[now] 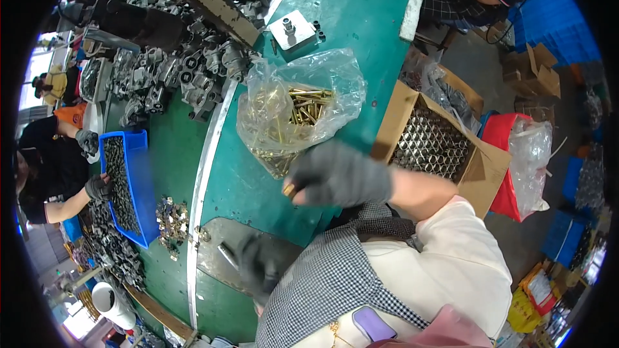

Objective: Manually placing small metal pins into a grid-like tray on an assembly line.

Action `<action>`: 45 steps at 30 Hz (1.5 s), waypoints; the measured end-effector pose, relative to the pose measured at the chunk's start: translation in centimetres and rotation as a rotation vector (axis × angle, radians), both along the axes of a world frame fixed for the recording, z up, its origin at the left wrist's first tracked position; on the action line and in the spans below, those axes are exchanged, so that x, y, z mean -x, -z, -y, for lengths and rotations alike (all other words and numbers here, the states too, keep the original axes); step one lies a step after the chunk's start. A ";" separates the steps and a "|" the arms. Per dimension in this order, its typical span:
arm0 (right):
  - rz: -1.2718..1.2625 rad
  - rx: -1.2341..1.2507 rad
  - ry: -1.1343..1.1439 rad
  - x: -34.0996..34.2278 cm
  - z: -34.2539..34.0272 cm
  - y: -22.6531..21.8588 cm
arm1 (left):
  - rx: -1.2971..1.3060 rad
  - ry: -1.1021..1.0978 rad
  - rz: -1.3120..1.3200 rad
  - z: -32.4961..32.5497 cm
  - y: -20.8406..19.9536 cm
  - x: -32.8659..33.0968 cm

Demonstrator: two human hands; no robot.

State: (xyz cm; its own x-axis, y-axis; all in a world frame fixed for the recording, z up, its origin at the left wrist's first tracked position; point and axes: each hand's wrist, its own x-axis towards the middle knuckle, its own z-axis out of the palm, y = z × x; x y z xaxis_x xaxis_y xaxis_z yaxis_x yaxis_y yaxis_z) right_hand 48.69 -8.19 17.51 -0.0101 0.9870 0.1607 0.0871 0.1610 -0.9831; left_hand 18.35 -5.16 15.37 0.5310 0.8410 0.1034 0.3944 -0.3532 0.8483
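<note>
My right hand (338, 174), in a dark grey glove, is raised over the near side of the green table. Its thumb and fingers pinch a small brass-coloured part (289, 190). My left hand (261, 261), also gloved and blurred by motion, is low over a grey metal plate (222, 235). A short silver metal cylinder (227, 255) sticks out at its fingertips. Just beyond my right hand lies an open clear plastic bag (348, 84) with many brass-coloured pins (311, 104) inside.
A white block (291, 31) with metal fittings stands at the back. Left are small metal pieces (173, 222), a blue bin (143, 203) and heaped castings (206, 71). A co-worker's gloved hand (98, 187) is at the bin. An open cardboard box (487, 177) stands at right.
</note>
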 end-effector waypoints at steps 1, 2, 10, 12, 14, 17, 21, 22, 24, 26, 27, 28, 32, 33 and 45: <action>0.088 0.003 -0.031 1.9 -0.1 0.6 | 0.409 0.024 0.302 -0.5 0.1 -2.8; 0.089 -0.001 -0.034 3.2 0.3 1.2 | 0.325 0.240 0.143 -1.4 1.5 -3.4; 0.641 0.078 0.578 -4.9 -1.3 -0.2 | 1.301 0.141 0.168 -4.9 2.7 -9.7; 0.704 0.237 0.596 -6.9 -3.1 0.7 | 1.437 0.085 0.217 -5.2 3.0 -11.6; 0.828 0.428 0.338 -7.1 -4.7 2.4 | 1.383 0.087 0.305 -5.4 3.3 -13.1; 0.855 0.398 0.322 -6.8 -5.4 3.3 | 1.319 0.006 0.350 -5.6 3.2 -14.0; 0.828 0.349 0.254 -5.8 -5.4 3.5 | 1.216 -0.167 0.396 -6.2 3.4 -13.2; 0.810 0.329 0.225 -5.5 -5.3 3.4 | 1.190 -0.180 0.444 -6.9 3.7 -12.3; 0.749 0.363 0.215 -4.7 -5.3 3.5 | 1.162 -0.199 0.490 -8.1 3.9 -11.0; 0.637 0.425 0.193 -3.7 -5.5 3.6 | 1.182 -0.259 0.513 -9.3 4.0 -10.0; 0.632 0.421 0.186 -3.1 -5.8 3.3 | 1.190 -0.291 0.526 -9.5 4.0 -9.6; 0.747 0.353 0.160 -2.5 -6.2 2.7 | 1.185 -0.300 0.526 -9.4 3.9 -9.4; 1.040 0.078 0.143 -1.7 -7.4 1.9 | 1.191 0.011 0.548 -8.7 1.9 -9.6; 1.103 -0.065 0.164 -2.0 -8.0 2.2 | 1.198 0.023 0.513 -8.0 1.4 -9.9; 0.859 -0.423 0.215 -1.9 -7.4 3.3 | 1.146 0.064 0.319 -3.4 0.6 -10.3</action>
